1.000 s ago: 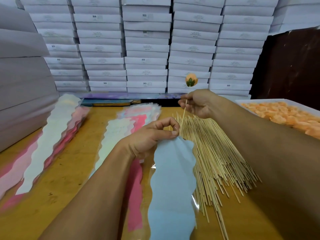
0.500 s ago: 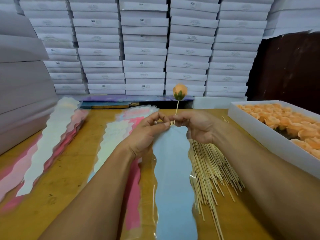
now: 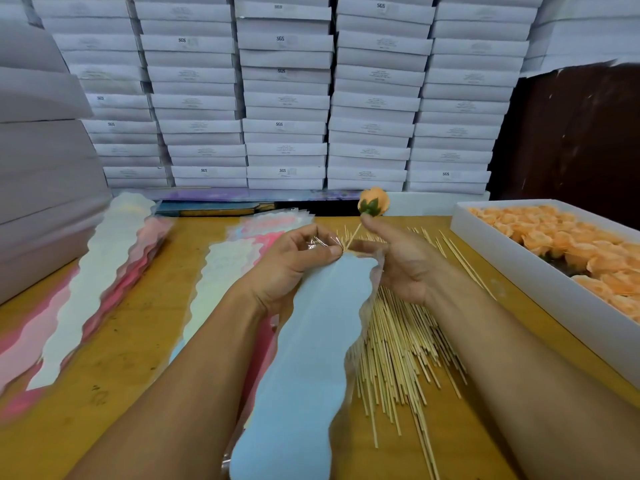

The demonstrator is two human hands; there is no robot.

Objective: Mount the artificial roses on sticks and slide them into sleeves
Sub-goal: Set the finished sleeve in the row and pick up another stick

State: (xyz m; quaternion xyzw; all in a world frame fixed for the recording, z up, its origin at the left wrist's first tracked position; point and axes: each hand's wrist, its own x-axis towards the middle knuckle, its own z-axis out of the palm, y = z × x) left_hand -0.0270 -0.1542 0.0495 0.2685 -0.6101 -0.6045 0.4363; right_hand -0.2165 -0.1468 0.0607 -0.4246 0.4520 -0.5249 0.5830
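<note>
Rose (image 3: 373, 201) above right hand (image 3: 398, 261), stick (image 3: 354, 234) pinched

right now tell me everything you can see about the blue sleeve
The blue sleeve is a long, narrow pale-blue piece with wavy, scalloped edges and a clear plastic film at its mouth. It runs from the bottom of the view up to the hands, over the stick pile and other sleeves. The left hand pinches its top open; the rose's stick, held by the right hand, enters there.
</note>
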